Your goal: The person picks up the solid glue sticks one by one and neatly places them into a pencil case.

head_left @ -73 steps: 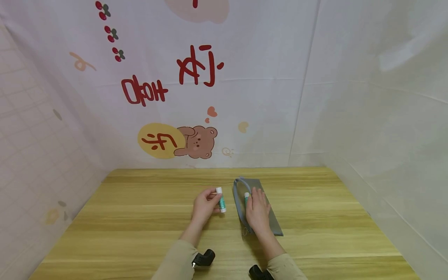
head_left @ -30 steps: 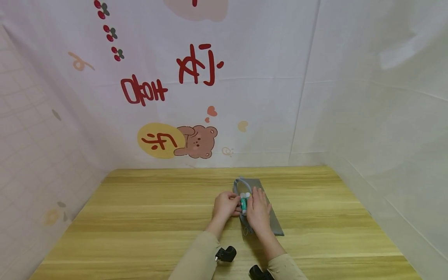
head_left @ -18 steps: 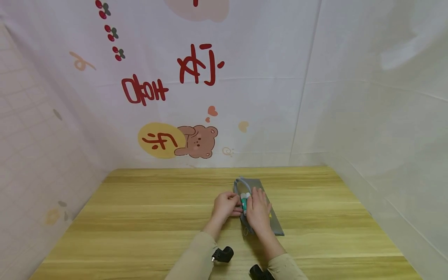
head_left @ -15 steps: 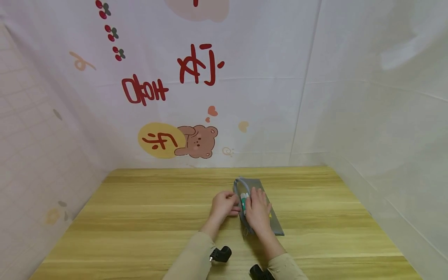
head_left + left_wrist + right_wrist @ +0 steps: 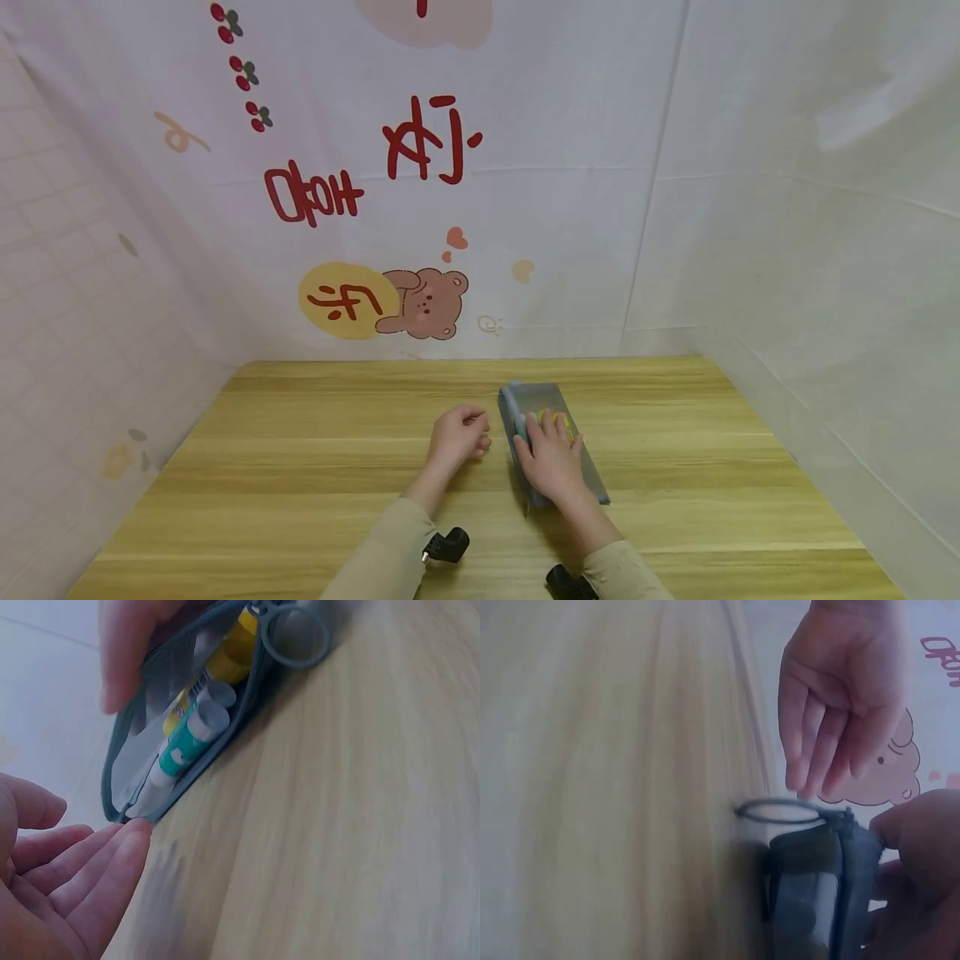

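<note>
On the wooden desk point(image 5: 300, 467), toward its middle, the left hand point(image 5: 457, 433) rests just to the left of a grey pencil case point(image 5: 592, 483), apart from it. Its grip is loose: the fingers hang lightly curled and hold nothing, which the left wrist view confirms, showing the left hand's fingers point(image 5: 90, 877) relaxed and bare just beside the near corner of the pencil case point(image 5: 124, 761).

Next to the right, the pencil case lies flat on the desk with its long side running away from the person. Its mouth gapes along the left edge. In the left wrist view two glue sticks point(image 5: 187, 742) with teal labels and white caps lie side by side inside the opening, a yellow item point(image 5: 236, 645) beyond them, and a grey ring pull point(image 5: 300, 634) sticks out at the end of the zip.

Further right, the right hand point(image 5: 553, 454) lies on top of the pencil case, fingers spread and mostly straight, pressing the upper flap down; its grip is not closed round anything. In the right wrist view the ring pull point(image 5: 780, 811) shows, blurred, at the end of the pencil case point(image 5: 814, 900).
</note>
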`<state>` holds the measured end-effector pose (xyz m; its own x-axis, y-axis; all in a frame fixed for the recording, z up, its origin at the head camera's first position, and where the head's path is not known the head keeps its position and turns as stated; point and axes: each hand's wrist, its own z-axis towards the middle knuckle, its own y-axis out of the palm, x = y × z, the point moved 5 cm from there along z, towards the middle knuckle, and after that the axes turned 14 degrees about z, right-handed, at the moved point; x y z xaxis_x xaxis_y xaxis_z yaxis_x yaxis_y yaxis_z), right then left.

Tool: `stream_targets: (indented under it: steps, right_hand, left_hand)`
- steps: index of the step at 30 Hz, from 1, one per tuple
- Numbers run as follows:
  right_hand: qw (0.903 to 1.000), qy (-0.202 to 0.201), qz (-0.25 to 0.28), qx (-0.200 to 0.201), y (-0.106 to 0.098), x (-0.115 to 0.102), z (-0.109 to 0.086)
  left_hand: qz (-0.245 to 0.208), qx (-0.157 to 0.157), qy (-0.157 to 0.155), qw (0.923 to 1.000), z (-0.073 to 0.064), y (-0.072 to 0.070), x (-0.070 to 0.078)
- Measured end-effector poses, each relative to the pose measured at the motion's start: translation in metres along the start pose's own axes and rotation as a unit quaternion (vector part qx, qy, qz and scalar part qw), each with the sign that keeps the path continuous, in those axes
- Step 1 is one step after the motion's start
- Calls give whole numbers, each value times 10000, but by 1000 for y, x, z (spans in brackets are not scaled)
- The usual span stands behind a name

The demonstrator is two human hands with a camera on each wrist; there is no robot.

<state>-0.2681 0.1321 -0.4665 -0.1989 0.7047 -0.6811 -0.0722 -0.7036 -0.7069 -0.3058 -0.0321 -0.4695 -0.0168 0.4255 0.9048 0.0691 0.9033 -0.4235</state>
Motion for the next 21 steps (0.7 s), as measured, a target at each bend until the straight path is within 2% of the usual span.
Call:
stream_targets:
  steps: [5, 8, 14, 19, 21]
  right_hand:
    - [9991, -173, -171, -342, -3, 1, -2]
    - [9973, -366, -304, -554, -5, 3, -4]
    - [9931, -639, -608, -775, -12, 10, -7]
    - [9920, -823, -604, -742, -25, 14, -8]
    - [9919, -889, -616, -667, -31, 16, -7]
  left_hand:
    - [557, 96, 412, 9976, -1, -11, 0]
    - [1145, 237, 718, 9905, -3, -19, 1]
    - [2492, 591, 1182, 9594, -12, -38, -2]
    - [3042, 722, 1504, 9379, -23, -55, -5]
    - [3326, 796, 1594, 9261, -27, -62, -7]
